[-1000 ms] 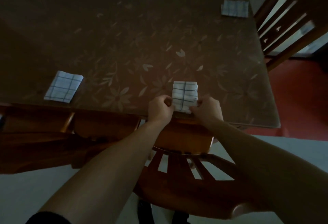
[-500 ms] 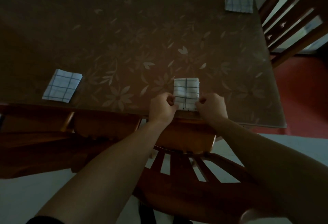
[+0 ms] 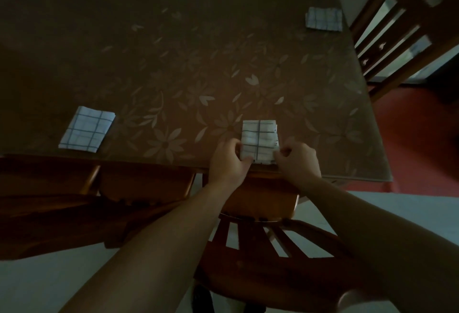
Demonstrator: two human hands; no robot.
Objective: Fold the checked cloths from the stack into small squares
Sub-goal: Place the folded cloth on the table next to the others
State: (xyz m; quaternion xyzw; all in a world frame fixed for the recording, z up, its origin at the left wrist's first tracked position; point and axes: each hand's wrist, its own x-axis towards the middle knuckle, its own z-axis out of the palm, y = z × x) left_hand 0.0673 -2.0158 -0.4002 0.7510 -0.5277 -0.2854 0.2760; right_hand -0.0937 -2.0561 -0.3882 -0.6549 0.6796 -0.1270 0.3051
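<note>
A small folded checked cloth (image 3: 259, 136) lies at the near edge of the brown flowered table (image 3: 198, 64). My left hand (image 3: 227, 161) pinches its near left corner and my right hand (image 3: 298, 161) pinches its near right corner. Both sets of fingers are curled on the cloth's lower edge, hiding it. A second folded checked cloth (image 3: 87, 129) lies flat at the near left of the table. A third checked cloth (image 3: 323, 18), folded or stacked, sits at the far right corner.
A wooden chair back (image 3: 260, 245) stands right below my arms against the table's near edge. Another wooden chair (image 3: 407, 27) stands at the table's right side. Red floor (image 3: 419, 144) shows to the right, pale floor below.
Both hands stay on the cloth's near corners; the camera has shifted slightly, and the cloth looks a little flatter and squarer than before.
</note>
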